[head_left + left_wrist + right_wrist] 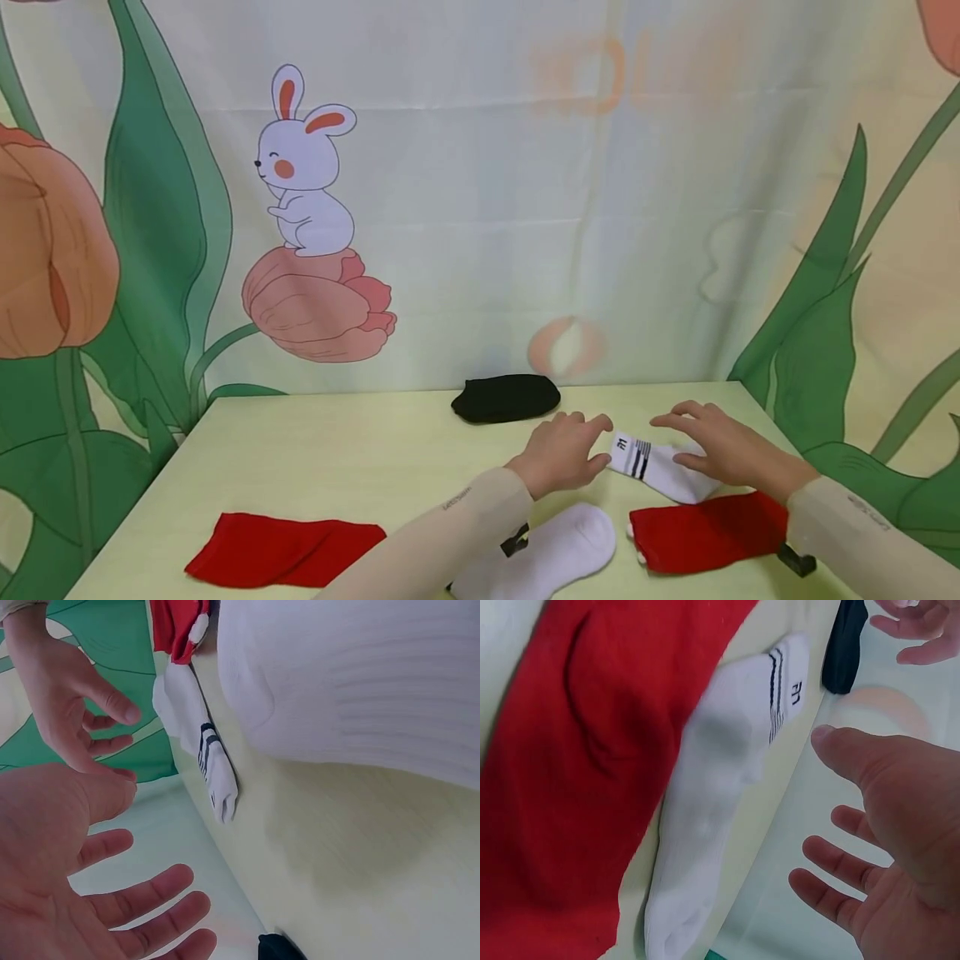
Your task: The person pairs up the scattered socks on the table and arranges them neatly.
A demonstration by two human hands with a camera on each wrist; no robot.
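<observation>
My left hand (564, 452) hovers near the cuff end of a white sock (671, 473) with black stripes. Its fingers are spread and hold nothing. Over that sock's foot end is my right hand (723, 446), fingers apart and nothing in them; in the right wrist view the striped sock (701, 795) lies below it. A second white sock (566, 546) lies under my left forearm, partly hidden by the sleeve. Beneath my right wrist a red sock (705, 533) lies flat, with small white bits at its left end.
Another red sock (281, 550) lies at the front left, partly behind my left sleeve. A black sock (506, 398) lies at the table's back edge. Behind the pale yellow table (337, 458) hangs a curtain (465, 208) printed with a rabbit and tulips.
</observation>
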